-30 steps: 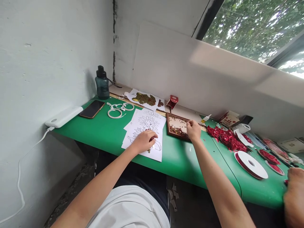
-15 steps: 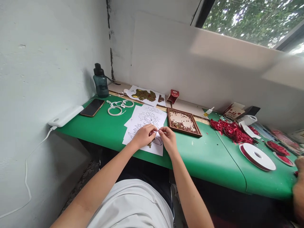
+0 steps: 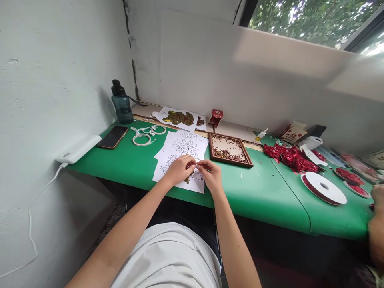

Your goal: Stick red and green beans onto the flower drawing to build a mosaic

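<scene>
My left hand (image 3: pixel 179 172) is curled over a sheet of white paper (image 3: pixel 196 187) printed with black flower outlines. Its thumb and fingertips are pinched together. Facing it, my right hand (image 3: pixel 211 175) has its thumb and forefinger closed too, and the fingertips of both hands almost touch. Whatever lies between them is too small to name. Small red and greenish beans or beads (image 3: pixel 187 180) lie on the paper, partly hidden under my left hand. Just beyond my right hand is a brown-framed tray (image 3: pixel 247 165) with more of these scattered inside.
At the left are a phone (image 3: pixel 113 137), a white power bank (image 3: pixel 78 149), coiled white cables (image 3: pixel 142 139) and a dark bottle (image 3: pixel 122 105). Behind lies a bead-covered picture (image 3: pixel 181 119). On the right are red ribbon pieces (image 3: pixel 295 160), a ribbon spool (image 3: pixel 324 188) and another person's hand (image 3: pixel 377 228).
The camera view has shifted slightly, so everything sits a little higher and further left. Both hands keep their pinched pose over the paper.
</scene>
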Action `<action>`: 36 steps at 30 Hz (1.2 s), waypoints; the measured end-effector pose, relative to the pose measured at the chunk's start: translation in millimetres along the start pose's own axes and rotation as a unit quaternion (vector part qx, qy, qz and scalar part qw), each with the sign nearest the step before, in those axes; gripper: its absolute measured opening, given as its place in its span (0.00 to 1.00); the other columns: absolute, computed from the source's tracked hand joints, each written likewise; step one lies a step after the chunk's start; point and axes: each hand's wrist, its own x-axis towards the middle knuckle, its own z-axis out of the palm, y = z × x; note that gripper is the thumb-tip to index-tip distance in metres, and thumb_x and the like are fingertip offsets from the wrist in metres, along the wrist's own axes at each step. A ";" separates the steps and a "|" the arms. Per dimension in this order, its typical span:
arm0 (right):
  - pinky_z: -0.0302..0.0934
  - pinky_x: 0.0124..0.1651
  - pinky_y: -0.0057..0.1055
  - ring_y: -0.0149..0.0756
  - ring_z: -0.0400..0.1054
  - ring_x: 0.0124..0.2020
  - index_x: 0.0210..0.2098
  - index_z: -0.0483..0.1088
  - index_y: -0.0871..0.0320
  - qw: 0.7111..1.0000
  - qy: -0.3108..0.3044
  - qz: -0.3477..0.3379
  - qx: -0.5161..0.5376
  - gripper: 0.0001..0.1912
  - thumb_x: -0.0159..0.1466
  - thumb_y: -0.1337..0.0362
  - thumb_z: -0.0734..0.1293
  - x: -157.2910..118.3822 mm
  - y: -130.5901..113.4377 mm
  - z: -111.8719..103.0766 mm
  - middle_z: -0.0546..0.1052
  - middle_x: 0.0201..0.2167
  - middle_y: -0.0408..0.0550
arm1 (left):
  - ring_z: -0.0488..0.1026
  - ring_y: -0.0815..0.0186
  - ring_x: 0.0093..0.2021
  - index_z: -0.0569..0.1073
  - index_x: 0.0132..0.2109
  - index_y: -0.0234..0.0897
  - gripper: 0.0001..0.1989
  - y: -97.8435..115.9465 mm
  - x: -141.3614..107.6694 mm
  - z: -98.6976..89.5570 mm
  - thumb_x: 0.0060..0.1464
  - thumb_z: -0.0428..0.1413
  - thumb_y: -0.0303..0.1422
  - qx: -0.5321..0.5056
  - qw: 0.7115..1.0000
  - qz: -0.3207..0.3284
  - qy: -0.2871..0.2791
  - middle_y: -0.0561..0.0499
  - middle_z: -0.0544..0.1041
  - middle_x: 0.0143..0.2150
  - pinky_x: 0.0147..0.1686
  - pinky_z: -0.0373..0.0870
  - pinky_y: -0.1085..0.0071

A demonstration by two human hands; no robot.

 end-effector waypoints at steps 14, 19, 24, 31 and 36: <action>0.63 0.36 0.36 0.39 0.70 0.32 0.33 0.78 0.56 1.000 -0.003 0.020 -0.004 0.14 0.61 0.51 0.75 -2.2 -5.0 -2.6 0.79 0.31 0.49 | 0.72 0.66 0.39 0.76 0.41 0.42 0.05 2.1 -1.0 -1.2 0.66 0.55 0.34 -0.021 1.000 0.003 -0.003 0.53 0.77 0.41 0.40 0.69 0.68; 0.62 0.34 0.34 0.38 0.69 0.31 0.34 0.79 0.56 0.999 -0.022 0.026 -0.010 0.16 0.64 0.49 0.72 -2.0 -2.8 -2.2 0.79 0.30 0.48 | 0.72 0.67 0.38 0.75 0.41 0.42 0.04 1.2 -1.6 -0.5 0.66 0.55 0.33 -0.022 1.000 0.007 0.000 0.54 0.76 0.42 0.40 0.69 0.68; 0.61 0.34 0.34 0.38 0.69 0.32 0.35 0.80 0.57 0.999 -0.034 0.030 -0.028 0.18 0.65 0.48 0.72 -3.5 -3.9 -1.8 0.79 0.30 0.48 | 0.73 0.68 0.38 0.74 0.42 0.43 0.03 0.9 -2.5 0.0 0.66 0.55 0.32 -0.025 1.000 0.009 0.005 0.55 0.76 0.43 0.41 0.69 0.68; 0.61 0.36 0.34 0.39 0.69 0.33 0.36 0.81 0.57 0.997 -0.044 0.015 -0.054 0.20 0.67 0.46 0.70 -4.2 -4.9 -2.5 0.80 0.31 0.48 | 0.74 0.67 0.39 0.75 0.42 0.42 0.05 2.3 -1.9 -1.1 0.66 0.54 0.33 -0.023 1.000 0.008 -0.002 0.54 0.76 0.42 0.41 0.70 0.67; 0.62 0.36 0.34 0.40 0.70 0.33 0.35 0.81 0.56 0.997 -0.053 0.012 -0.048 0.20 0.67 0.45 0.70 -4.3 -4.7 -2.6 0.80 0.31 0.49 | 0.74 0.66 0.38 0.75 0.41 0.42 0.05 2.2 -2.1 -1.2 0.65 0.54 0.32 -0.024 1.000 0.003 -0.002 0.53 0.77 0.42 0.40 0.70 0.68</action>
